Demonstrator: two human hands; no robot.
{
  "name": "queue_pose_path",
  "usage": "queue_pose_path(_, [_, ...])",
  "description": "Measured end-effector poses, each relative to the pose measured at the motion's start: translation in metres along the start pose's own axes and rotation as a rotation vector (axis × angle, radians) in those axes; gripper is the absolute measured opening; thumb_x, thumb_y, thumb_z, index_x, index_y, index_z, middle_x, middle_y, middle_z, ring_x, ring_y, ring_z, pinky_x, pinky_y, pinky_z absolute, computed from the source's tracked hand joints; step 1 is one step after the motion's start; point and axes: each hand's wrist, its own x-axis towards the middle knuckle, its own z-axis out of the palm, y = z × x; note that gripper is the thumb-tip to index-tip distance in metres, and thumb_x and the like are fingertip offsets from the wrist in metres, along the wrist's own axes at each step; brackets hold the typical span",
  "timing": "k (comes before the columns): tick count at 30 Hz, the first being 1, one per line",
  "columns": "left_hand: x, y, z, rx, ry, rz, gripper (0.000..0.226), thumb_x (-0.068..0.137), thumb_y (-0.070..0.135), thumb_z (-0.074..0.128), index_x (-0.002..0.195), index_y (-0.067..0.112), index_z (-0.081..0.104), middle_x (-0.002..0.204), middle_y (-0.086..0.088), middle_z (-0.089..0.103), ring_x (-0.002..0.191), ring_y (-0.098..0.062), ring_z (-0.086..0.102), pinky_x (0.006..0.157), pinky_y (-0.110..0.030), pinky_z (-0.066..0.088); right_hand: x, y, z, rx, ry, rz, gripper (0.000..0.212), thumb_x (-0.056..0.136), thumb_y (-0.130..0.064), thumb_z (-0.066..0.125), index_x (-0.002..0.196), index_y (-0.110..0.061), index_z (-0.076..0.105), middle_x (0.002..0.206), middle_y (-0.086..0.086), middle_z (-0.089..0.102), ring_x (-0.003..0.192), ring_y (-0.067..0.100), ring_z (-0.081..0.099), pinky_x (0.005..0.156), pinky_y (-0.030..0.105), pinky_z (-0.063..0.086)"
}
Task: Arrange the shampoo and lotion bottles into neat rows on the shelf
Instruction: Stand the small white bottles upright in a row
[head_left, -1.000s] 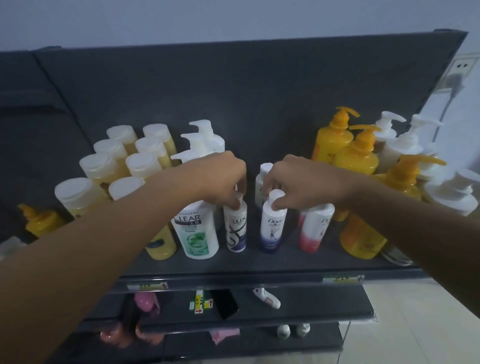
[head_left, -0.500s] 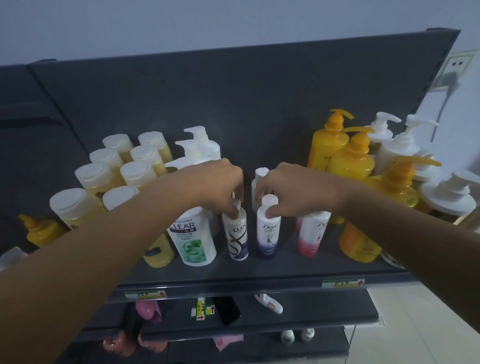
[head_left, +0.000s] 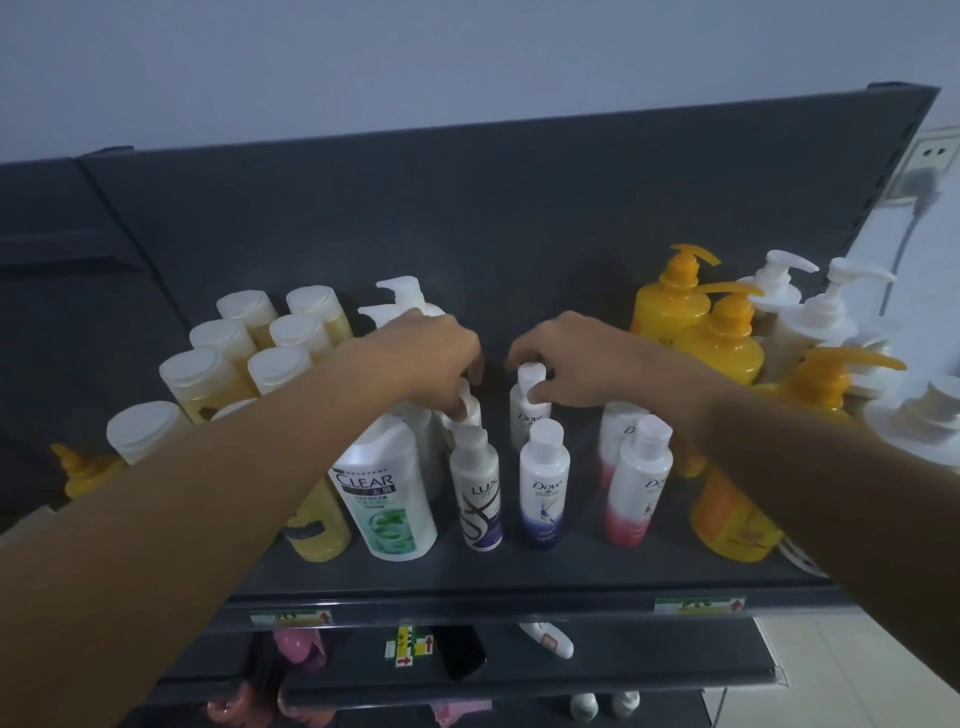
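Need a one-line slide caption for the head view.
Both hands, left hand and right hand, pinch caps of second-row bottles behind Lux bottle and Dove bottle.

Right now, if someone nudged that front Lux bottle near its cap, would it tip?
Probably. The Lux bottle is tall and slim on a narrow base, so a high push likely topples it. The Dove bottle stands close beside it and could get knocked. It's small, plastic-looking, probably light.

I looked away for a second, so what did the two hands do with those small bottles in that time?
Both hands let go of the front Lux bottle and front Dove bottle and moved back. The left hand now pinches the cap of the small bottle behind the Lux; the right hand pinches the rear Dove bottle. The Clear bottle and the yellow pump bottles stayed put.
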Motion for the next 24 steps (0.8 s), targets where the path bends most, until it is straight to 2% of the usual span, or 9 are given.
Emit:
queue_pose_path(3, [0.006, -0.003, 0.011, -0.017, 0.012, -0.029, 0.037, 0.074, 0.044, 0.074, 0.109, 0.032, 0.073, 0.089, 0.006, 0.067, 0.082, -0.018, 0.060, 0.076, -0.035, 0.051, 0.004, 0.005, 0.007, 0.026, 0.029, 0.022, 0.035, 0.085, -0.023, 0.074, 0.119, -0.027, 0.070, 0.118, -0.004, 0.070, 0.112, 0.019, 0.061, 0.080, 0.028, 0.046])
queue_pose_path(6, [0.009, -0.006, 0.013, -0.107, 0.017, -0.049, 0.038, 0.072, 0.039, 0.077, 0.109, 0.032, 0.074, 0.086, 0.004, 0.064, 0.080, -0.021, 0.063, 0.065, -0.032, 0.053, 0.006, 0.008, 0.009, 0.046, 0.059, 0.043, 0.032, 0.085, -0.023, 0.075, 0.116, -0.028, 0.071, 0.116, -0.003, 0.071, 0.109, 0.020, 0.063, 0.083, 0.030, 0.051])
queue_pose_path(11, [0.019, -0.006, 0.014, -0.162, 0.031, -0.032, 0.038, 0.073, 0.037, 0.080, 0.111, 0.031, 0.076, 0.087, 0.003, 0.065, 0.085, -0.021, 0.065, 0.071, -0.037, 0.058, 0.007, 0.009, 0.013, 0.075, 0.051, 0.062, 0.031, 0.083, -0.024, 0.075, 0.113, -0.031, 0.069, 0.113, -0.002, 0.069, 0.101, 0.023, 0.065, 0.083, 0.037, 0.057])
queue_pose_path(16, [0.025, -0.006, 0.015, -0.213, 0.025, -0.015, 0.040, 0.071, 0.038, 0.080, 0.110, 0.032, 0.076, 0.087, 0.006, 0.066, 0.085, -0.020, 0.065, 0.072, -0.040, 0.060, 0.004, 0.008, 0.011, 0.081, 0.044, 0.022, 0.030, 0.082, -0.022, 0.077, 0.111, -0.028, 0.072, 0.106, -0.005, 0.070, 0.097, 0.019, 0.064, 0.078, 0.032, 0.053])
queue_pose_path(20, [0.029, -0.005, 0.015, -0.220, 0.024, 0.002, 0.041, 0.069, 0.039, 0.081, 0.110, 0.035, 0.076, 0.094, 0.006, 0.068, 0.086, -0.020, 0.066, 0.072, -0.040, 0.060, 0.002, 0.006, 0.009, 0.076, 0.023, 0.004, 0.030, 0.081, -0.023, 0.079, 0.110, -0.028, 0.072, 0.096, -0.007, 0.062, 0.094, 0.019, 0.063, 0.077, 0.034, 0.054])
queue_pose_path(24, [0.030, -0.006, 0.016, -0.237, 0.015, 0.022, 0.041, 0.069, 0.037, 0.081, 0.109, 0.037, 0.076, 0.096, 0.008, 0.069, 0.088, -0.018, 0.066, 0.073, -0.040, 0.060, 0.004, 0.006, 0.009, 0.070, 0.008, 0.011, 0.030, 0.080, -0.024, 0.079, 0.109, -0.029, 0.071, 0.106, -0.001, 0.068, 0.095, 0.022, 0.065, 0.080, 0.040, 0.057])
